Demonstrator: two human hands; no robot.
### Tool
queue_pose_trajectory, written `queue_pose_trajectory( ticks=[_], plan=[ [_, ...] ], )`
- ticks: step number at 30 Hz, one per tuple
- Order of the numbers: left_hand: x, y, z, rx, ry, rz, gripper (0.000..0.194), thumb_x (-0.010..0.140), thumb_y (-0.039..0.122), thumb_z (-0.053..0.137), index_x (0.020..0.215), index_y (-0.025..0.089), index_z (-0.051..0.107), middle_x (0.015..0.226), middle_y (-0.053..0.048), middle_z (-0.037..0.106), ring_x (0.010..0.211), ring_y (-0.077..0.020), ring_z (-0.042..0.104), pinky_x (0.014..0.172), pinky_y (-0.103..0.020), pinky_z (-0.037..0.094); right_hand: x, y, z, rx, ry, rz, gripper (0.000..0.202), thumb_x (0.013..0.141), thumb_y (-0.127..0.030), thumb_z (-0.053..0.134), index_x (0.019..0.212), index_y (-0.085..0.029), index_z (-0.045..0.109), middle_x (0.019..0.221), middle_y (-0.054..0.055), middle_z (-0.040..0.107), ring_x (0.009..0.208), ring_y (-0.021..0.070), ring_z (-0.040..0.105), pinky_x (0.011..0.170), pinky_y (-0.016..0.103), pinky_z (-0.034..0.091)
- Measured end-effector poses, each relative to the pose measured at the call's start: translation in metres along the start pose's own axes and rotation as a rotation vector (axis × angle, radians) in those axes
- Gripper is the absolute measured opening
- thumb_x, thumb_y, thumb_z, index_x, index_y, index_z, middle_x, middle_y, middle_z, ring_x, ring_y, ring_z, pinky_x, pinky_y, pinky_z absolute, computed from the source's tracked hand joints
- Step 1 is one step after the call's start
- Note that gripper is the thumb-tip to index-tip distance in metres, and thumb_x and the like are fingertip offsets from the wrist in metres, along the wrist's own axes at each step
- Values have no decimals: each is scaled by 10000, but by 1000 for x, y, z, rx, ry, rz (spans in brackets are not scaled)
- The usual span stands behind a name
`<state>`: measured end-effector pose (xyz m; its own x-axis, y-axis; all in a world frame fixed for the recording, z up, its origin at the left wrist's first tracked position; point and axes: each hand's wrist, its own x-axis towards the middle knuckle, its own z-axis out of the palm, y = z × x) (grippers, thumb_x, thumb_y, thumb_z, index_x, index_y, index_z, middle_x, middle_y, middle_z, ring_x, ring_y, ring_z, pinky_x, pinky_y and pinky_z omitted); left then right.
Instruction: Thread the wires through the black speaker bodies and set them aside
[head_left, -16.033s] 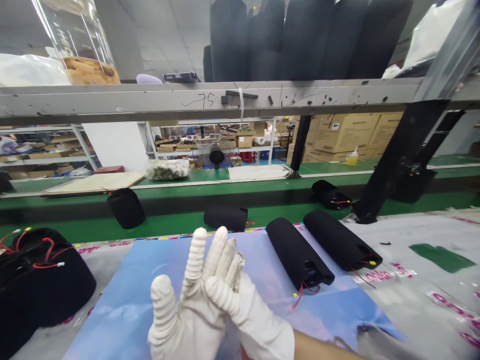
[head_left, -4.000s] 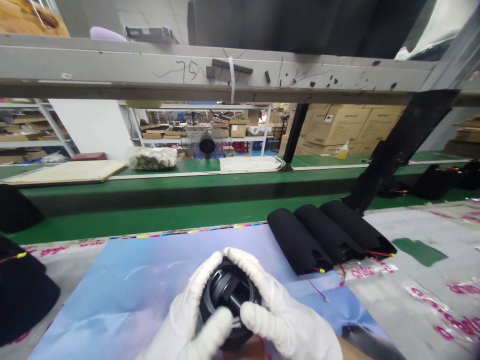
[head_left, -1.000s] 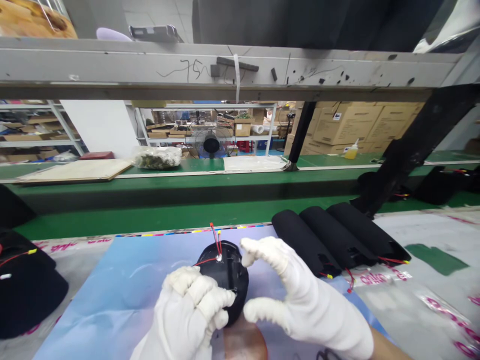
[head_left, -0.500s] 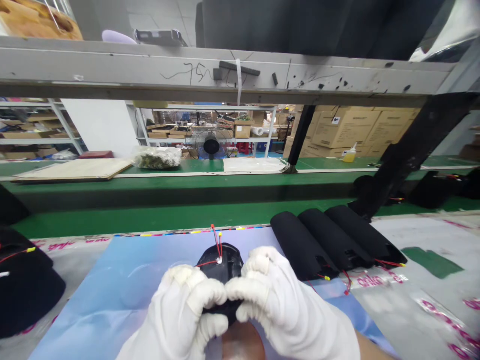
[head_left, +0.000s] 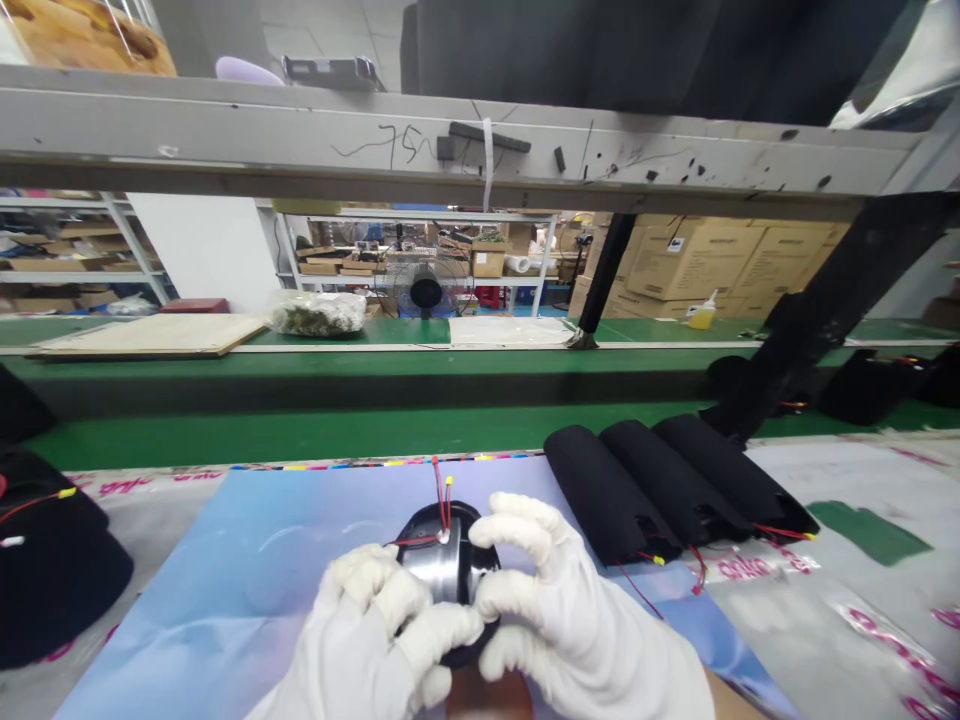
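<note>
A glossy black rounded casing [head_left: 435, 562] is between my hands, just above the blue sheet. Thin red wires [head_left: 440, 500] rise from its top, ending in one red and one yellow connector. My left hand [head_left: 375, 625], in a white glove, grips the casing's left and near side with bent fingers. Along the right edge, my right hand [head_left: 559, 605], gloved too, holds it with curved fingertips that are spread a little. Both hands hide part of the casing's lower side. Below it, a brownish round surface [head_left: 491, 695] is partly visible.
Several black fabric-covered cylinders [head_left: 607, 495] with wires lie to the right, near a green scrap [head_left: 870, 530]. More black covered pieces [head_left: 52, 570] sit at the left. A shelf beam [head_left: 300, 130] crosses overhead; a slanted black post [head_left: 817, 310] stands at the right.
My fingertips, which met in front of the casing, have moved apart. My right fingers have opened out along its right edge, and more of its shiny surface shows.
</note>
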<state>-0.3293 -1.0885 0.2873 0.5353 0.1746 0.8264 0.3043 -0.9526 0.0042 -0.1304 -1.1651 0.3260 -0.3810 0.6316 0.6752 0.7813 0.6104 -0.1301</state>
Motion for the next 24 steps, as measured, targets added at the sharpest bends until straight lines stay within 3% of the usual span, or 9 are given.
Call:
queue_pose_trajectory(
  ticks=[3, 6, 9, 12, 14, 17, 19, 21, 24],
  plan=[
    [8, -4, -3, -53, -75, 40, 450, 1034, 326, 194, 896, 290, 621, 648, 25, 575, 641, -197, 496, 824, -392, 383, 1, 1, 7, 13, 28, 2, 304, 929, -517, 518, 885, -228, 601, 1033, 53, 627, 1102, 221, 531, 959, 391, 472],
    [20, -16, -15, -137, -183, 48, 306, 1024, 342, 294, 1030, 253, 586, 802, -2, 607, 773, -175, 570, 801, -335, 466, -1, -3, 12, -11, 74, 90, 250, 946, -446, 536, 870, -214, 587, 1040, 72, 625, 1102, 244, 544, 913, 417, 499],
    [21, -25, -25, -59, -102, -26, 282, 958, 344, 491, 1187, 186, 530, 1046, -71, 587, 962, -192, 595, 807, -307, 527, 0, -14, 13, -125, 141, 140, 193, 928, -382, 571, 858, -205, 599, 1033, 76, 644, 1064, 259, 567, 860, 420, 509],
    [9, -17, -27, 47, -20, -197, 388, 881, 327, 584, 1246, 211, 526, 1172, -92, 529, 1009, -219, 606, 841, -344, 551, 3, -23, 5, -302, 143, 26, 275, 912, -463, 584, 960, -196, 632, 994, 67, 693, 1021, 272, 597, 834, 424, 503],
    [-1, -4, -23, -4, 6, -340, 331, 886, 356, 568, 1200, 250, 560, 1238, -93, 492, 1053, -234, 608, 861, -371, 560, 1, -20, -4, -265, 207, -9, 346, 938, -494, 525, 1080, -192, 615, 1013, 80, 698, 1026, 270, 613, 865, 434, 507],
    [-11, 13, -7, -162, 3, -582, 220, 915, 422, 519, 1058, 264, 573, 1293, -89, 444, 1103, -251, 600, 870, -431, 559, -9, 1, -7, -11, 354, 313, 202, 999, -298, 440, 1108, -215, 589, 1067, 83, 687, 1046, 226, 647, 908, 403, 536],
    [-14, 14, 6, -324, 12, -709, 178, 905, 416, 547, 1007, 270, 530, 1297, -74, 440, 1111, -244, 591, 902, -472, 534, -17, 17, 2, 85, 299, 485, 174, 985, -215, 481, 1105, -224, 607, 1039, 57, 724, 967, 194, 701, 851, 345, 581],
    [-13, 6, 16, -557, 32, -753, 207, 894, 376, 586, 1058, 293, 489, 1305, -61, 451, 1147, -235, 568, 966, -497, 491, -23, 28, 14, 113, 237, 471, 208, 970, -201, 519, 1161, -217, 602, 1049, 59, 742, 934, 185, 725, 810, 308, 604],
    [-7, -13, 28, -814, 55, -741, 306, 946, 327, 514, 1230, 327, 400, 1293, -60, 482, 1182, -209, 555, 1024, -461, 465, -26, 27, 25, 128, 252, 328, 237, 974, -257, 510, 1198, -208, 569, 1100, 85, 711, 1002, 194, 697, 864, 329, 588]
  ],
)
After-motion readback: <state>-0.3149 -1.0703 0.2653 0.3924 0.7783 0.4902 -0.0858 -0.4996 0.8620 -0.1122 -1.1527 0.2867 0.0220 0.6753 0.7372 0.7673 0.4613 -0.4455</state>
